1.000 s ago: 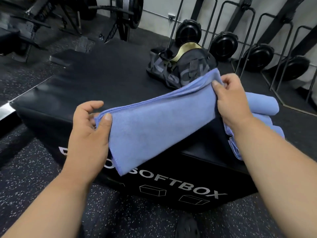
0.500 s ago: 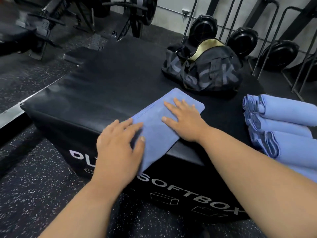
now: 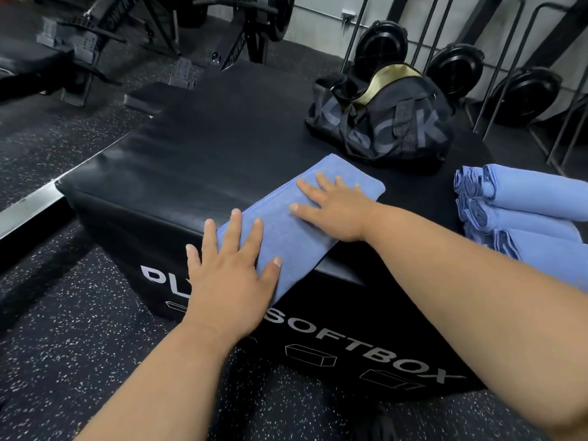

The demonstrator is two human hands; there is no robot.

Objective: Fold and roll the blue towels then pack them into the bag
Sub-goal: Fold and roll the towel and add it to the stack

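- Our left hand (image 3: 234, 276) lies flat with fingers spread on the near end of the folded blue towel (image 3: 288, 230), where the cloth spills over the front edge of the black soft box (image 3: 203, 160); it grips nothing.
- Our right hand (image 3: 335, 211) presses flat, fingers straight and apart, on the towel's far half, up on the box top.
- The step in hand looks like smoothing the fold before the roll. We judge it goes best with both palms kept flat and swept outward along the cloth, so the layers lie even and the edges stay matched.
- The overhanging end should probably be drawn up onto the box top first, so that the roll starts on a firm surface.
- The towel is a long strip. Its long axis runs diagonally from the box's front edge toward the black bag (image 3: 381, 125) at the far right of the box top, its far end pointing at the bag but lying apart from it.
- Rolled blue towels (image 3: 521, 214) are stacked at the right side of the box, not yet packed.
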